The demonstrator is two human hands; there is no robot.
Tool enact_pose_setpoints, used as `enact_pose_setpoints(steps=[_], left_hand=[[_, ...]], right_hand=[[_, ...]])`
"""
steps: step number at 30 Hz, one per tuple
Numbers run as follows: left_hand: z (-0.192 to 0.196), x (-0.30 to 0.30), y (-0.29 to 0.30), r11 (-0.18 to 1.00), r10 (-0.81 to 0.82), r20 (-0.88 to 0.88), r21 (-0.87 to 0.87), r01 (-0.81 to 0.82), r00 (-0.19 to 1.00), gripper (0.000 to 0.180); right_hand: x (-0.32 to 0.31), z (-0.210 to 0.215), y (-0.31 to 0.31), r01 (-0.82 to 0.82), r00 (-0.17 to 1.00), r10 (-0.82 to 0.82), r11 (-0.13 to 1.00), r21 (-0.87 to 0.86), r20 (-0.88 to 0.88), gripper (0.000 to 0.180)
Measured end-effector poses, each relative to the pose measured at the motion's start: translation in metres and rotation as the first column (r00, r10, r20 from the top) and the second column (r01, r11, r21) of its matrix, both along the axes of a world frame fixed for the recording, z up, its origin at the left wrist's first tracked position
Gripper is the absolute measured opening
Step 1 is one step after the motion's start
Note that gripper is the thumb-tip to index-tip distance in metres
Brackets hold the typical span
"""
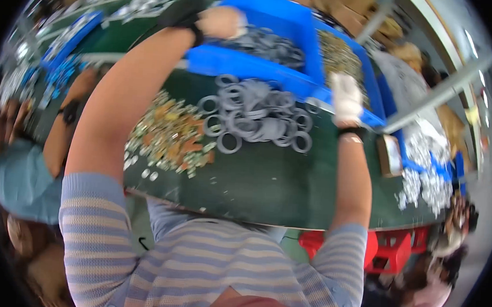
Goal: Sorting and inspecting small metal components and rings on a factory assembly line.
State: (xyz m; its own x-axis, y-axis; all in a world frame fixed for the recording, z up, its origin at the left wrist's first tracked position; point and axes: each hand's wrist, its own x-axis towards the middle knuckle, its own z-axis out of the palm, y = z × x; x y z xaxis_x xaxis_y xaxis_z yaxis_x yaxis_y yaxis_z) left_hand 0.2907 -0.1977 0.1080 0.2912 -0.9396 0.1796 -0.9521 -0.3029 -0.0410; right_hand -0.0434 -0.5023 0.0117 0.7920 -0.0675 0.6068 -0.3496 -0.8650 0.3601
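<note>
My left hand (223, 21) reaches far forward and grips the back rim of a blue plastic bin (245, 66) that holds grey rubber rings (269, 45). My right hand (346, 99), in a pale glove, holds the bin's near right corner. The bin is tilted toward me. A heap of grey rings (257, 115) lies on the dark green table (266, 183) just below the bin's front edge, between my two arms.
A pile of small silvery and orange metal parts (171, 135) lies left of the rings. A second blue bin (347, 58) with brownish parts stands behind. A person in a blue top (19, 179) sits at left. Red stools (389, 249) stand at lower right.
</note>
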Motion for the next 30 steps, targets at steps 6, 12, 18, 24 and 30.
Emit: enact_pose_setpoints(steps=[6, 12, 18, 24, 30], left_hand=[[-0.137, 0.109, -0.101, 0.984, -0.02, -0.541, -0.161, -0.08, 0.841, 0.075], [-0.23, 0.25, -0.103, 0.969, 0.247, -0.225, 0.025, -0.248, 0.942, 0.079], [-0.216, 0.143, -0.177, 0.879, 0.227, -0.437, 0.478, 0.011, 0.87, 0.091], [-0.131, 0.054, -0.232, 0.879, 0.186, -0.431, 0.475, 0.047, 0.883, 0.092], [-0.131, 0.046, -0.202, 0.848, 0.53, -0.832, 0.518, -0.114, 0.165, 0.103]], right_hand=[[0.09, 0.066, 0.023, 0.034, 0.985, 0.097, 0.694, 0.719, -0.14, 0.048], [0.204, 0.028, -0.024, 0.294, 0.882, 0.178, 0.516, 0.805, -0.436, 0.141], [0.2, -0.034, -0.064, 0.396, 0.852, 0.174, 0.403, 0.825, -0.494, 0.109], [0.201, -0.083, -0.131, 0.395, 0.856, 0.101, 0.505, 0.767, -0.507, 0.12], [0.23, -0.061, -0.043, 0.393, 0.793, 0.136, 0.63, 0.67, -0.594, 0.115]])
